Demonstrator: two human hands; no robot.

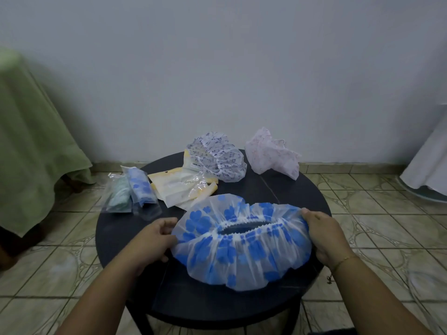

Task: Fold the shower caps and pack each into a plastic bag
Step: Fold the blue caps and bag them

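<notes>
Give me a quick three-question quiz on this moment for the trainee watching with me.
1. True or false: both hands grip the blue-flowered shower cap.
2. How many caps lie loose at the table's far edge?
A. one
B. two
C. four
3. Fill in: the cap's elastic opening faces ____.

Key:
1. True: the left hand and right hand hold opposite edges.
2. B: the purple-patterned cap and pink cap.
3. Up.

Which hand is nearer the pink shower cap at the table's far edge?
Right. The right hand is below the pink shower cap, gripping the blue-flowered cap; the left hand is farther left.
</notes>
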